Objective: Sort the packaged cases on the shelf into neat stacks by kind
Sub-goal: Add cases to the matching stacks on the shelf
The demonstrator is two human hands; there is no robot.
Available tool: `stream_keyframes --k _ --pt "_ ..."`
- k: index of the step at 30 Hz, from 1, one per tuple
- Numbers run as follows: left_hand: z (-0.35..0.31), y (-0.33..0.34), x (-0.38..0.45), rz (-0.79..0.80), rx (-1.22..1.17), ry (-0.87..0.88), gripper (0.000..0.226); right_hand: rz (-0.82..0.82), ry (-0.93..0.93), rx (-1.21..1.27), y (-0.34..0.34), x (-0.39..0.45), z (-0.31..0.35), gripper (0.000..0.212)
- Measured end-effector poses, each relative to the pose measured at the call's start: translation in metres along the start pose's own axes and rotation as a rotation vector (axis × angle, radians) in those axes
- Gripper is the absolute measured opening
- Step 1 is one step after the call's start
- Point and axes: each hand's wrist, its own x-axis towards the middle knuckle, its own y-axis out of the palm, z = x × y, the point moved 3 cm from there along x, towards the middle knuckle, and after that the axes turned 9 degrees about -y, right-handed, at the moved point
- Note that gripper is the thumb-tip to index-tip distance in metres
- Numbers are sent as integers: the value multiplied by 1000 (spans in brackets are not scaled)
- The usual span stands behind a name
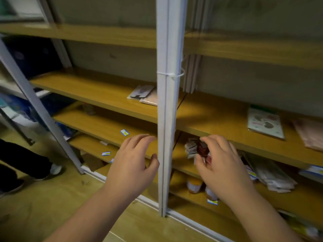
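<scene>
Head view: the right hand (222, 165) is raised in front of the lower shelf (111, 126), to the right of the white upright post (167, 119). Its curled fingers and thumb pinch a bundle of packaged cases (197, 149), a dark red one at the front and pale ones fanned out behind it to the left. The bundle is blurred; its long axis seems to run roughly top to bottom, but which way the cases face cannot be told.

The left hand (134, 165) hovers to the left of the post, fingers loosely spread and slightly bent, holding nothing.

On the middle shelf (209, 117), a grey packaged case (140, 91) lies flat just left of the post, overlapping a pink packet (150, 100); its long axis runs from front left to back right. Further right on that shelf a pale patterned case (264, 124) lies flat, long axis pointing toward the wall. A heap of pale packets (272, 177) rests on the lower right shelf.
</scene>
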Motion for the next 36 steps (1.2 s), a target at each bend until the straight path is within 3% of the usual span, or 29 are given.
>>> stream_keyframes --k 7,16,27,33,36 --pt "84 -32 18 -4 -27 -91 48 75 -105 42 54 52 79 50" --pt "148 -36 94 -71 29 -67 53 115 -157 54 129 136 121 53" --pt "188 -17 228 -1 95 25 65 101 6 -3 165 239 123 51" --pt "169 32 320 130 12 18 82 96 127 -52 177 254 119 53" --pt "144 64 365 321 147 -20 100 47 207 -77 179 258 123 53"
